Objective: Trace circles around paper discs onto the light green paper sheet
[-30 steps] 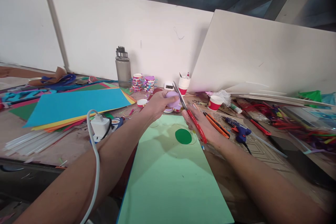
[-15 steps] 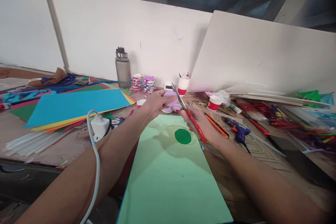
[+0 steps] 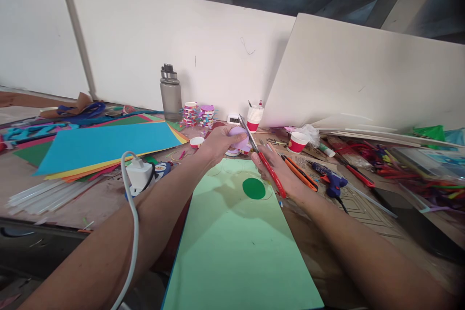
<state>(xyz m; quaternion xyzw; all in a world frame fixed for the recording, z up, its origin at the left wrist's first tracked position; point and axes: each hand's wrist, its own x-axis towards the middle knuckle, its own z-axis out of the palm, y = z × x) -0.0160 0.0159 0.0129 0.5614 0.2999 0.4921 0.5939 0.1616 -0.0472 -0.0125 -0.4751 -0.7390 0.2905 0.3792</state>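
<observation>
My left hand (image 3: pixel 218 145) pinches a round piece of purple paper (image 3: pixel 237 139) between thumb and fingers. In my right hand (image 3: pixel 281 170) are scissors with red handles (image 3: pixel 271 174), their metal blades pointing up and away beside the right edge of the purple piece. Whether the blades touch the paper is hard to make out. Below both hands lies a light green sheet (image 3: pixel 236 247) with faint circle outlines at its far end. A dark green paper circle (image 3: pixel 254 188) rests on that sheet. Small cup pieces partly hide behind the purple paper.
Coloured paper sheets (image 3: pixel 109 145), a white charger with cable (image 3: pixel 140 174) and clear glue sticks (image 3: pixel 43 196) lie left. A grey bottle (image 3: pixel 170 94) and decorated cup stacks (image 3: pixel 190 115) stand behind. Rightward are paper cups (image 3: pixel 297 143), an orange cutter (image 3: pixel 300 173) and a blue glue gun (image 3: pixel 329 178).
The purple piece has shifted slightly to the right and down in my left hand. The scissors stay at almost the same place beside it, and the view has moved a little.
</observation>
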